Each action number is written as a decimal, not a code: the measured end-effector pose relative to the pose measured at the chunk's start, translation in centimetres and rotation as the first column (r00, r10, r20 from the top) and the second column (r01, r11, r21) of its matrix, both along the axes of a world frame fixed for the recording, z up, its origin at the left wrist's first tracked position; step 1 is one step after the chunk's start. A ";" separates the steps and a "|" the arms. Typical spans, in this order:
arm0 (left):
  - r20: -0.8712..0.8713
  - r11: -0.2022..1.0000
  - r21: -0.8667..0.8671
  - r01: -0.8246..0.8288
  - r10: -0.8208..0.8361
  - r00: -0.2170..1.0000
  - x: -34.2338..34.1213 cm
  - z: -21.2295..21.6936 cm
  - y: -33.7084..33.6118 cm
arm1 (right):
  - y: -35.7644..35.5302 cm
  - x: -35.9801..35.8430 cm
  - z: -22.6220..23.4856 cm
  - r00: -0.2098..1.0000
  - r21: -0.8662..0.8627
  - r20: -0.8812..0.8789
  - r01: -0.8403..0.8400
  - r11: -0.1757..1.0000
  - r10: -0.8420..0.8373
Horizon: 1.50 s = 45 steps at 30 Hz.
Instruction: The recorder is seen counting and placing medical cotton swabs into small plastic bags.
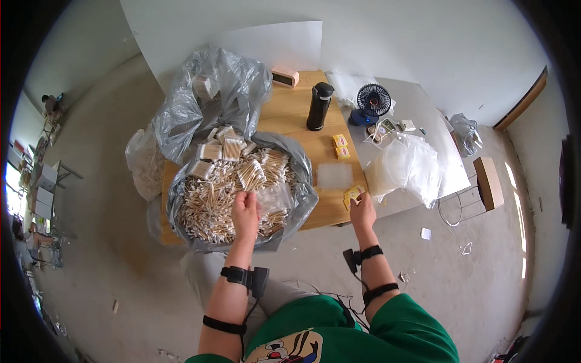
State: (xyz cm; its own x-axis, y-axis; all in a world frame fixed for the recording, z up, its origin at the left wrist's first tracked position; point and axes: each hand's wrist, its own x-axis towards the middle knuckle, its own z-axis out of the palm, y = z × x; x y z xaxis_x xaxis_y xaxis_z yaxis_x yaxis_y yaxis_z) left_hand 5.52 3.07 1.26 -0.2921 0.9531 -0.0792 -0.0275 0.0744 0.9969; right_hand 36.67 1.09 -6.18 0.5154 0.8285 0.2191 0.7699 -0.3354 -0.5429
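A grey plastic bag (pixel 305 202), spread wide at the table's near left, is heaped with loose cotton swabs (pixel 209 202). Over this heap my left hand (pixel 245 213) is closed, its fingers pinching a small clear plastic bag (pixel 275 198). Just beyond its fingertips lies a fanned bundle of swabs (pixel 250 175). At the table's near right edge, my right hand (pixel 363 212) has its fingers pressed together on a small yellow card (pixel 352 193). Its fingers partly hide the other yellow cards there. Several packed swab bundles (pixel 232 147) rest on the far side of the heap.
Behind the heap stands another grey bag (pixel 212 97). A black bottle (pixel 319 107), yellow packs (pixel 341 147) and a translucent rectangular stack (pixel 334 176) occupy the wooden table (pixel 290 124). On the grey table to the right are a fan (pixel 373 101) and clear bags (pixel 405 166).
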 end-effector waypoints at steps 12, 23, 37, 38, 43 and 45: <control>-0.332 0.995 0.056 0.084 -0.061 0.941 2.9 -1.0 0.1 | 2.4 -4.0 3.6 0.544 0.271 -0.788 -0.116 0.956 0.289; -0.953 0.980 0.141 -0.141 0.173 0.248 -11.1 -4.4 4.3 | 9.4 -1.3 1.1 0.985 0.106 -0.026 -0.167 0.980 0.170; -0.957 0.982 -0.183 0.048 -0.189 0.218 -6.1 -3.4 2.3 | 10.3 -19.1 6.5 0.554 -0.044 0.263 -0.811 0.583 0.790; -0.957 0.978 -0.204 0.050 -0.210 0.198 -6.6 -3.3 2.4 | 10.7 -19.6 6.1 0.545 -0.042 0.268 -0.817 0.575 0.794; -0.953 0.972 -0.230 -0.047 -0.215 0.211 -9.9 -2.3 2.6 | 10.4 -21.7 5.7 0.438 -0.193 0.278 -0.846 0.497 0.855; -0.938 0.953 -0.295 -0.073 -0.274 0.214 -11.0 -1.6 2.2 | 10.4 -22.5 6.1 0.415 -0.196 0.215 -0.869 0.455 0.884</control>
State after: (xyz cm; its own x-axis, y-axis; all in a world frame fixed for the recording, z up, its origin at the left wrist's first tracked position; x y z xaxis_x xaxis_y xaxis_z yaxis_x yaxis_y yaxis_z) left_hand -5.47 5.30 -0.34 -0.2093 0.9776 -0.0222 0.9598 0.2097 0.1867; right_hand 14.18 11.50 -0.08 -0.5653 0.8096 0.1582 0.7579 0.5854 -0.2880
